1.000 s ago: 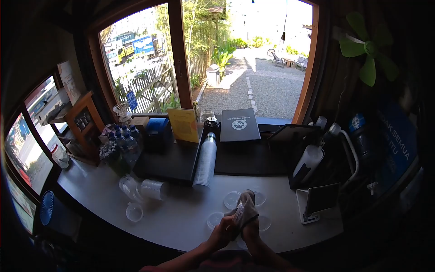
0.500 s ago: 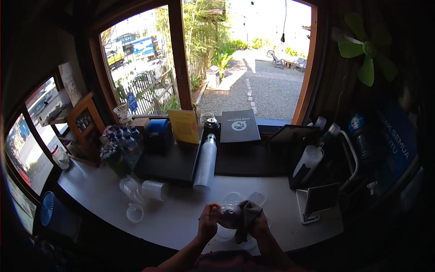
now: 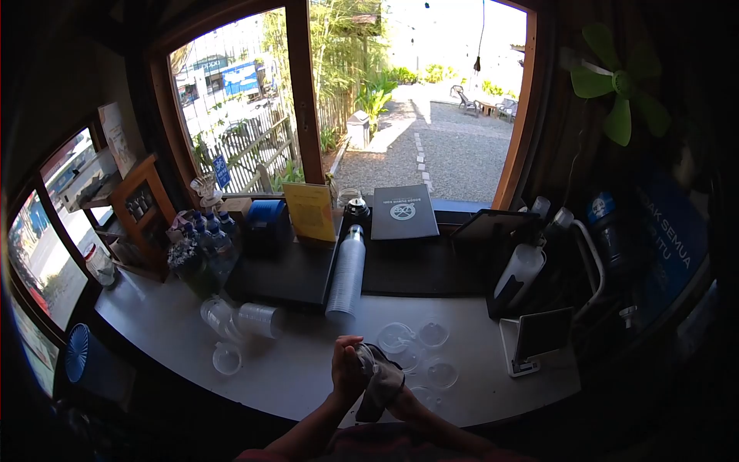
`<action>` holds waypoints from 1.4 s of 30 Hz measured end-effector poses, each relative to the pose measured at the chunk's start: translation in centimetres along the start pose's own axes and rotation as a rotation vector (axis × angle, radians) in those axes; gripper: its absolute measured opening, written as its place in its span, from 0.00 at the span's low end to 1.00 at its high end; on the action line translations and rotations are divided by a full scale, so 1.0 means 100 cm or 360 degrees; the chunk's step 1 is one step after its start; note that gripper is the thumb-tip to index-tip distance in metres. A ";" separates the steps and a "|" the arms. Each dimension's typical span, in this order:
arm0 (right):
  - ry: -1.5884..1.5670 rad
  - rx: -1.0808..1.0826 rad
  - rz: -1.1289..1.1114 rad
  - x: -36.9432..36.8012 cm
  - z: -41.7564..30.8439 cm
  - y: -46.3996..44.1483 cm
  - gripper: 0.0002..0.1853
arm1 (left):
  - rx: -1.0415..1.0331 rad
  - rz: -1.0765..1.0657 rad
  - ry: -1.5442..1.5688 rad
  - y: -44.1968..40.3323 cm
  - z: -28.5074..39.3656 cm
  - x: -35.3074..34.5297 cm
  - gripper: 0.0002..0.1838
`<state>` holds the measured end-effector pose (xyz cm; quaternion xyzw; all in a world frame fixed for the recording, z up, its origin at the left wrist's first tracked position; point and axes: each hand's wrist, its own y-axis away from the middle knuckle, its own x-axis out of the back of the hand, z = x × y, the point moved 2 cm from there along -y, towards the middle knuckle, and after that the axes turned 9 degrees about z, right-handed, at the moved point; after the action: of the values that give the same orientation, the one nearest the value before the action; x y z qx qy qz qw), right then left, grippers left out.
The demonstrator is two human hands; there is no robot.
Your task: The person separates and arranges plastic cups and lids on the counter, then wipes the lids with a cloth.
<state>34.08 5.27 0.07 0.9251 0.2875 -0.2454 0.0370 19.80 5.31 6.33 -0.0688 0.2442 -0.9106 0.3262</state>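
Note:
Over the front of the counter, my left hand (image 3: 348,371) has its fingers closed around a clear plastic lid (image 3: 365,356), mostly hidden by fingers and cloth. A grey cloth (image 3: 380,385) is pressed against that lid and hangs below it. My right hand (image 3: 402,403) grips the cloth, its fingers largely covered by the fabric. Just right of my hands, several clear round lids lie flat, among them one lid (image 3: 433,334) at the back and another lid (image 3: 442,375) nearer me.
A long stack of clear cups (image 3: 346,277) leans on the dark raised shelf (image 3: 416,273). To the left lie more plastic cups (image 3: 260,320) and an upright cup (image 3: 227,358). A white stand with a dark screen (image 3: 543,336) stands right on the counter (image 3: 300,377).
Both hands have moved slightly left and down toward me with the lid and cloth. The cloth now covers more of the lid, and the lids on the counter are less hidden.

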 end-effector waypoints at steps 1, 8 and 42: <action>0.0020 0.0052 -0.0052 -0.009 -0.010 -0.002 0.20 | -0.0068 -0.0001 0.0029 -0.005 -0.003 0.003 0.22; 0.0967 0.0446 0.0135 -0.017 -0.015 0.001 0.19 | 0.0139 0.0015 -0.0059 -0.009 0.000 0.006 0.28; -0.0233 0.0988 0.0711 0.020 -0.175 -0.007 0.21 | -0.0409 -0.0858 -0.0518 0.034 -0.065 0.000 0.21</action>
<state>42.69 10.55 14.56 0.9121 -0.0123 -0.3721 -0.1719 19.84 5.69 -1.01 -0.3158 0.2746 -0.9030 0.0971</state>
